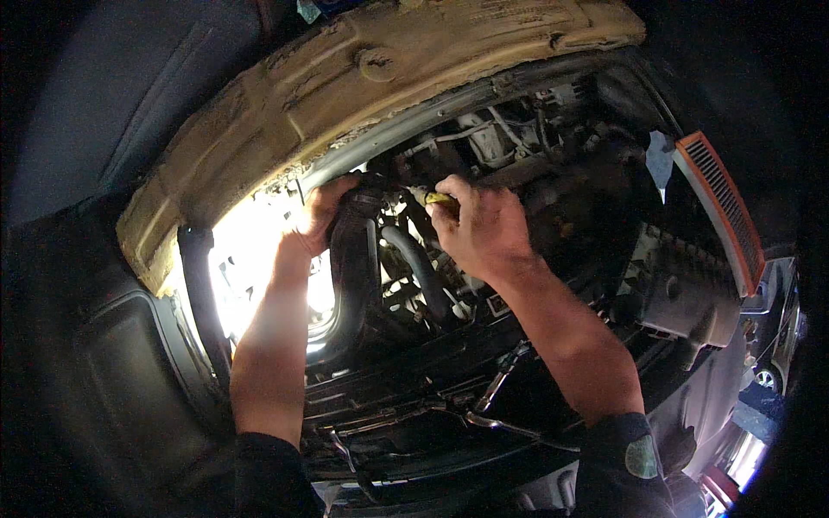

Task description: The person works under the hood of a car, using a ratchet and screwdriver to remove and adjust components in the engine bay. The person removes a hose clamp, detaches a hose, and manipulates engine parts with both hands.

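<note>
In the head view, my left hand (324, 207) reaches into an engine bay with its fingers curled round the upper end of a thick black hose (350, 259); part of that grip is hidden. My right hand (484, 224) grips a yellow-handled tool (439, 199), whose far end points toward the hose top and is too dark to make out. A second, thinner curved hose (414, 263) runs below the tool. Bright light floods the bay around my left wrist and forearm.
A worn beige padded panel (319, 95) arches above. An orange-framed air filter (717, 207) leans at right beside pale paper (658, 160) and a black housing (682, 293). Metal wrenches (496, 388) lie along the front crossmember. Another car's wheel (767, 377) shows beyond.
</note>
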